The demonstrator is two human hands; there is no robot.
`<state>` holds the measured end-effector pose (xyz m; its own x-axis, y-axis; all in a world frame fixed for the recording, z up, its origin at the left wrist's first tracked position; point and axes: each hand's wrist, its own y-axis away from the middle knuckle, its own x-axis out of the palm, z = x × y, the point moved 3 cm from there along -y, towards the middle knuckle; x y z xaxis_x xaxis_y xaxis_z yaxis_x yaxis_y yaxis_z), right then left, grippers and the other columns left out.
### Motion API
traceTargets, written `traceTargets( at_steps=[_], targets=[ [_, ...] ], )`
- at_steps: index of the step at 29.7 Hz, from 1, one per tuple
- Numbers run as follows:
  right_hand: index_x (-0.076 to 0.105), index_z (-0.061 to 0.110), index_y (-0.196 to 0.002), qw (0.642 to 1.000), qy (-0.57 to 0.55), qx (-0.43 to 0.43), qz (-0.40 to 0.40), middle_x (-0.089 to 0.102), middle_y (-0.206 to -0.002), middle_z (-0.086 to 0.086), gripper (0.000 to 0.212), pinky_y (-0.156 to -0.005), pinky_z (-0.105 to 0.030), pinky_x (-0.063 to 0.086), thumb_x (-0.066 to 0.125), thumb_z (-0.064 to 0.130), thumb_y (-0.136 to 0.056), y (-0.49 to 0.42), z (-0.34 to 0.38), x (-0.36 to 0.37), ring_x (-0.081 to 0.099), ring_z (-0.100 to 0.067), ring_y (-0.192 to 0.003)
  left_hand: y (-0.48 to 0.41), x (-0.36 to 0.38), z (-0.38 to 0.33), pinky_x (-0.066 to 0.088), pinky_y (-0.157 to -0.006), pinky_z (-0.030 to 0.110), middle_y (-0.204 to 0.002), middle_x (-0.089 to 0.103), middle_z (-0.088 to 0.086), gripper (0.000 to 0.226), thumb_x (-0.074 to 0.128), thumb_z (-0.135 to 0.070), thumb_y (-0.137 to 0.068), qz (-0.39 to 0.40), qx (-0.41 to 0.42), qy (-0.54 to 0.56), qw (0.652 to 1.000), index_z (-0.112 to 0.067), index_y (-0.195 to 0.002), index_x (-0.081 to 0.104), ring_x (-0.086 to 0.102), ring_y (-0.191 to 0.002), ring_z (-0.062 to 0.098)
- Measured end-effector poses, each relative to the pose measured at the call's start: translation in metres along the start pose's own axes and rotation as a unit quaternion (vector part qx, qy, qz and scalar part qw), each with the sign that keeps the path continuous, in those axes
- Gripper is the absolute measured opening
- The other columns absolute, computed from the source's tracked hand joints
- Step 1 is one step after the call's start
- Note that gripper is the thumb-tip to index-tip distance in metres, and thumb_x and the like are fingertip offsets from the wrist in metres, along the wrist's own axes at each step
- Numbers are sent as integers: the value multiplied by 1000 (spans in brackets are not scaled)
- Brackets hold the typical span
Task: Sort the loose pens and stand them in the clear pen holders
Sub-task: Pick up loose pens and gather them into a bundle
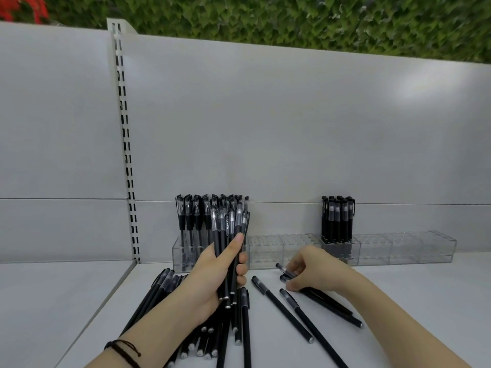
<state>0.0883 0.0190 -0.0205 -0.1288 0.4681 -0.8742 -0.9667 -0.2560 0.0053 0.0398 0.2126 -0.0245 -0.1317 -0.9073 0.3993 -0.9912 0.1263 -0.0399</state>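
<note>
Grips an upright bundle of pens (229, 229) in the left hand (212, 277), fingers curled round it, above heaped loose pens (163, 288) on the near-left shelf (411, 301). Pinches a lying pen (282, 269) with the right hand (312, 269), just before the far clear pen holders (377, 248).

black pens (281, 309) loose, clear holders (398, 248) (part-filled)

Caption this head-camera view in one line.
Left hand grips a pen bundle; right hand pinches loose pens before clear holders.
</note>
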Motion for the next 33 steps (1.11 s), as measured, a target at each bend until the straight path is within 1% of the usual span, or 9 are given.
traceTargets(
  at_steps=[2,5,8,11,14,18,21,29,33],
  targets=[
    [70,21,-80,1000,-29,-8,-2,63,-70,7,12,-73,-27,50,81,20,-74,-1,0,-1,56,-7,-67,0,0,1,41,-45,20,-64,50,0,35,67,-38,-80,1,-7,-6,1000,-11,-88,47,42,-51,10],
    [75,15,-83,979,-202,-17,-19,69,-71,5,8,-70,-23,47,80,16,-77,1,4,-8,60,-6,-67,1,2,2,42,-46,20,-59,48,0,30,68,-36,-83,5,-27,-31,999,-11,-77,51,43,-49,11],
    [73,3,-96,906,-423,-22,-15,71,-79,-3,18,-72,-22,49,76,7,-79,4,18,-15,64,-10,-71,2,1,3,43,-45,19,-60,48,0,18,70,-22,-85,-2,-41,-21,999,-11,-81,57,45,-49,11],
    [71,0,-91,839,-542,-36,-3,68,-72,-5,10,-66,-19,53,70,3,-81,5,42,-15,63,-11,-66,2,4,4,49,-48,20,-65,54,5,14,69,-16,-87,-6,-41,-9,999,-8,-83,58,54,-52,13],
    [70,-2,-88,775,-631,-47,0,64,-66,-7,18,-62,-20,55,71,5,-71,1,67,-13,60,-13,-62,3,6,2,59,-63,27,-82,71,14,15,66,-11,-88,6,-35,23,999,1,-96,63,72,-74,21],
    [68,-1,-91,702,-711,-35,-20,68,-73,-8,19,-54,-22,54,70,4,-72,-4,83,-4,65,-13,-59,8,10,1,60,-81,37,-107,72,18,33,57,-20,-95,56,-34,-19,998,3,-118,62,70,-100,29],
    [68,1,-88,710,-702,-42,-37,68,-73,-8,15,-55,-23,55,71,4,-73,-5,81,0,65,-13,-60,9,10,0,59,-83,39,-107,72,20,37,55,-24,-96,63,-40,-5,997,5,-117,62,70,-99,31],
    [71,6,-83,763,-638,-97,-41,71,-80,-5,3,-72,-24,57,69,5,-81,4,73,-1,68,-15,-74,7,8,4,54,-59,28,-78,66,7,27,67,-25,-86,59,-39,-35,997,-5,-102,59,61,-62,16],
    [73,11,-87,817,-562,-119,-48,72,-85,-3,24,-84,-32,53,78,23,-67,6,75,-1,66,-17,-84,7,11,6,44,-49,25,-66,54,3,33,76,-19,-71,90,-43,-38,994,-9,-89,50,49,-51,12]
  ],
)
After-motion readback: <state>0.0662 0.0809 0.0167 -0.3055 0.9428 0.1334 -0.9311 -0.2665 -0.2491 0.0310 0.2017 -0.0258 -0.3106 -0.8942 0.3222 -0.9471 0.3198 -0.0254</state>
